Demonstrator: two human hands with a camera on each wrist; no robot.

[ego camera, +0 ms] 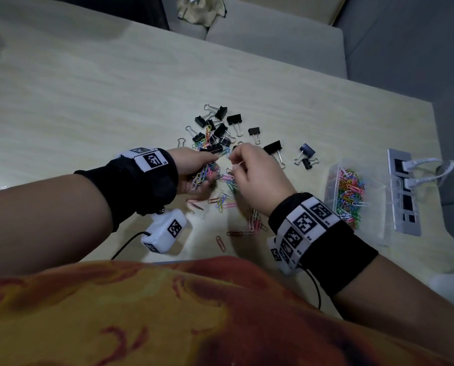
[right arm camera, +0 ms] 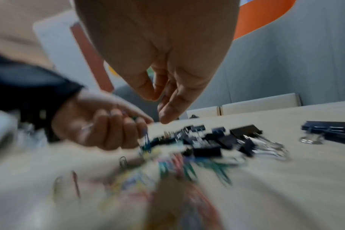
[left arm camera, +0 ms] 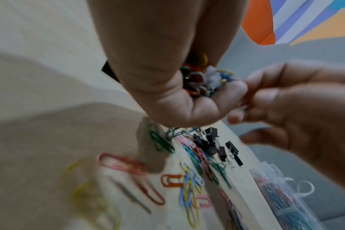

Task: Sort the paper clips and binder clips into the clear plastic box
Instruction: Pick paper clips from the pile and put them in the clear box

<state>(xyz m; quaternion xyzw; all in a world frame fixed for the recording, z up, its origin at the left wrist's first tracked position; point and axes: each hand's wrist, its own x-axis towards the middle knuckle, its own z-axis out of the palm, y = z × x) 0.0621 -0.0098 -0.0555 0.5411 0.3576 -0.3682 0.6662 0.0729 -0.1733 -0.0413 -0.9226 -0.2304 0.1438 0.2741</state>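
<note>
My left hand (ego camera: 196, 167) is cupped round a bunch of coloured paper clips (ego camera: 203, 175), seen close up in the left wrist view (left arm camera: 199, 80). My right hand (ego camera: 249, 167) hovers right beside it with curled fingers that pinch a thin pale paper clip (ego camera: 240, 163). More loose paper clips (ego camera: 225, 200) lie on the table below both hands. Several black binder clips (ego camera: 220, 128) sit in a heap just beyond the hands. The clear plastic box (ego camera: 352, 191) stands to the right, open and holding many coloured paper clips.
A grey socket panel (ego camera: 404, 191) with white plugs and a cable is set into the table right of the box. A white sensor unit (ego camera: 165, 231) with a black cable hangs under my left wrist. A grey sofa (ego camera: 273, 40) lies past the far edge.
</note>
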